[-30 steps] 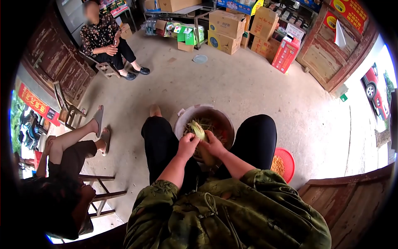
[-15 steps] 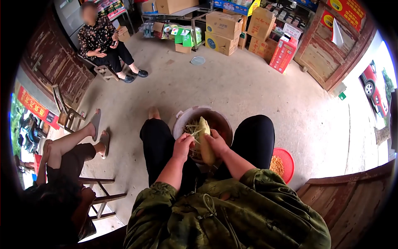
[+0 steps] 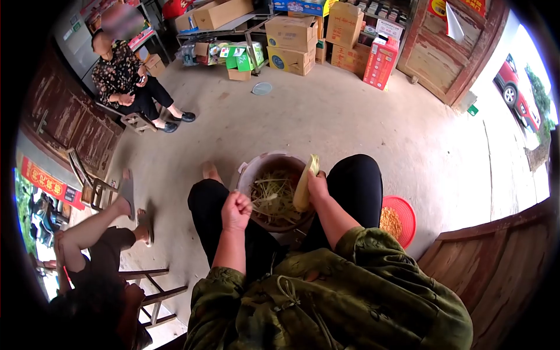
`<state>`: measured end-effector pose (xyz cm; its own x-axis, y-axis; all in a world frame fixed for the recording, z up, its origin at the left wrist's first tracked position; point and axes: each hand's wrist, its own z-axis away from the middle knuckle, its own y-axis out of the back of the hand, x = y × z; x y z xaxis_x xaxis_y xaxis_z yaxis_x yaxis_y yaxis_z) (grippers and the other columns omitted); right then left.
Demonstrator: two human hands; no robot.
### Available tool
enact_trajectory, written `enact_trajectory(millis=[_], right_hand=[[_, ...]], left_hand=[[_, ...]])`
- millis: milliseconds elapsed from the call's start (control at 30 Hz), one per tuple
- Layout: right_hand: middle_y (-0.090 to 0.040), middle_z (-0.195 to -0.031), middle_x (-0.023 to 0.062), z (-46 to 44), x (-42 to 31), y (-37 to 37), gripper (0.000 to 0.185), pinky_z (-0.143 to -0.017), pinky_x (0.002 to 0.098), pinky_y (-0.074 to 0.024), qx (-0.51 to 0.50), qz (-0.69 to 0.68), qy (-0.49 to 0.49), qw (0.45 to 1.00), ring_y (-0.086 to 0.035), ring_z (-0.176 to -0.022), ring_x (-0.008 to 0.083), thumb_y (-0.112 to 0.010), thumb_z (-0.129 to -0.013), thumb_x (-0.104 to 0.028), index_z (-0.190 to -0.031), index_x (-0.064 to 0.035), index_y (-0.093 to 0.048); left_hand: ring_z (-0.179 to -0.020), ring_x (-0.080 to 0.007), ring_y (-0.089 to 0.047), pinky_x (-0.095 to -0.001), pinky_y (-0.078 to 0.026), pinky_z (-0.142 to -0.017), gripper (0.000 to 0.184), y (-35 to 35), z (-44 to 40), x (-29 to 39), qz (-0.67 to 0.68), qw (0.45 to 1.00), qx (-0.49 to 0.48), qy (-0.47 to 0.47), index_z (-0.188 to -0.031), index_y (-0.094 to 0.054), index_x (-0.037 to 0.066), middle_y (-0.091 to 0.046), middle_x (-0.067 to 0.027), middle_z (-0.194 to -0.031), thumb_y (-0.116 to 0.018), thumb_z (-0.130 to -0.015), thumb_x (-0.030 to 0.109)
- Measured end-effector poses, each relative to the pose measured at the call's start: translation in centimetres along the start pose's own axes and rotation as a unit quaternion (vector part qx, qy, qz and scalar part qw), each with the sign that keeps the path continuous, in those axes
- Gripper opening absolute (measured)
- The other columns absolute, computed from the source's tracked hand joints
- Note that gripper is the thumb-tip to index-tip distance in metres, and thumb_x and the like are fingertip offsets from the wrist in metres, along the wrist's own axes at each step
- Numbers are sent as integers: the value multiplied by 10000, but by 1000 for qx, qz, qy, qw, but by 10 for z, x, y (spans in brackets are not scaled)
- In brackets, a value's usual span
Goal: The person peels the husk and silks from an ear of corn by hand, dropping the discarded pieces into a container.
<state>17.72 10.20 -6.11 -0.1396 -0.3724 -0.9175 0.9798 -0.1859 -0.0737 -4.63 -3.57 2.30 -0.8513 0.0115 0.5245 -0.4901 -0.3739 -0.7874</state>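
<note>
My right hand (image 3: 318, 188) is wrapped round a pale yellow-green vegetable (image 3: 304, 185), seemingly a gourd or an ear of corn, held upright over the right rim of a round tub. Left of the tub, my left hand (image 3: 236, 210) is closed in a fist-like pinch, with a thin pale strip seeming to trail from it; what the fingers grip is too small to make out. The tub (image 3: 243, 177) stands between my knees, and pale green strips (image 3: 273, 197) lie in it.
A red basket (image 3: 409, 217) of yellow-orange bits is beside my right knee. One person (image 3: 119, 76) sits at the back left, another (image 3: 105, 256) at the near left by a wooden chair (image 3: 154, 297). Cardboard boxes (image 3: 291, 34) and a red carton (image 3: 380, 63) line the back.
My hands have moved apart: the left away to the left, the right to the right with the vegetable. More of the tub's contents shows. The view has shifted slightly.
</note>
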Motion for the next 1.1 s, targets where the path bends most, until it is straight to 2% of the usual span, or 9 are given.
enact_trajectory(millis=[133, 200, 300, 433, 567, 700, 833, 900, 1100], right_hand=[[-586, -1045, 165, -9, 9, 0, 491, -742, 383, -475, 13, 32, 8, 999, -582, -884, 260, -581, -889, -329, -1231, -4, -443], [-597, -1049, 132, 1, 9, -4, 492, -732, 368, -476, -100, -33, 4, 994, -581, -874, 224, -614, -877, -308, -1240, -7, -471], [-609, -1023, 114, 31, -3, -5, 469, -738, 354, -484, -198, -2, -32, 980, -586, -860, 205, -627, -875, -295, -1223, -7, -502], [-615, -1028, 115, 54, 11, -10, 472, -771, 332, -483, -300, 109, -1, 948, -592, -890, 192, -646, -862, -316, -1198, -11, -513], [-599, -1069, 178, 85, -15, -17, 582, -826, 339, -470, -342, 270, 80, 897, -593, -964, 224, -662, -831, -392, -1229, -24, -453], [-591, -1074, 203, 89, -11, -18, 619, -839, 349, -464, -354, 323, 176, 860, -592, -980, 256, -655, -826, -429, -1242, -37, -416], [-590, -1058, 204, 87, -6, -15, 580, -839, 354, -458, -338, 320, 194, 864, -590, -977, 263, -641, -841, -431, -1214, -40, -431], [-584, -1089, 257, 84, -3, -15, 611, -853, 378, -456, -372, 285, 168, 867, -585, -1020, 359, -618, -850, -442, -1235, -23, -396], [-571, -1136, 246, 76, 13, -14, 573, -894, 374, -436, -376, 280, 191, 862, -564, -1066, 339, -565, -885, -452, -1261, -49, -406]], left_hand=[[-602, -89, -481, -228, -359, -490, 88, -9, 4, 10, -172, 982, 48, -52, -808, -522, 94, -528, 5, -732, -548, -878, 140], [-982, -208, -608, -301, -511, -692, 264, -2, 5, -2, -323, 944, 63, -19, -1141, -576, 53, -619, -96, -1067, -492, -894, 94], [-1108, -203, -547, -300, -495, -757, 379, 25, -11, -32, -496, 864, 82, 5, -1277, -517, 34, -577, -104, -1213, -479, -902, 69], [-882, -142, -618, -273, -473, -718, 245, -5, 0, -34, -412, 911, 18, 17, -1133, -583, 46, -629, -36, -958, -550, -907, 134], [-659, -72, -513, -224, -425, -617, 116, -9, 3, -38, -399, 916, 35, -14, -882, -574, 59, -580, 17, -768, -616, -875, 167], [-664, -72, -518, -224, -418, -608, 119, -6, 0, -38, -409, 912, 26, -9, -859, -585, 61, -577, 17, -747, -630, -859, 171], [-650, -70, -511, -219, -411, -600, 116, -11, 1, -39, -433, 901, 26, -14, -838, -598, 62, -593, 13, -767, -641, -843, 169], [-646, -70, -509, -217, -411, -598, 115, -12, 0, -41, -436, 899, 32, -16, -841, -603, 61, -597, 13, -772, -641, -842, 169], [-649, -50, -498, -208, -407, -610, 144, -5, 1, -42, -489, 871, 18, -44, -851, -636, 54, -574, 29, -716, -648, -833, 196]])
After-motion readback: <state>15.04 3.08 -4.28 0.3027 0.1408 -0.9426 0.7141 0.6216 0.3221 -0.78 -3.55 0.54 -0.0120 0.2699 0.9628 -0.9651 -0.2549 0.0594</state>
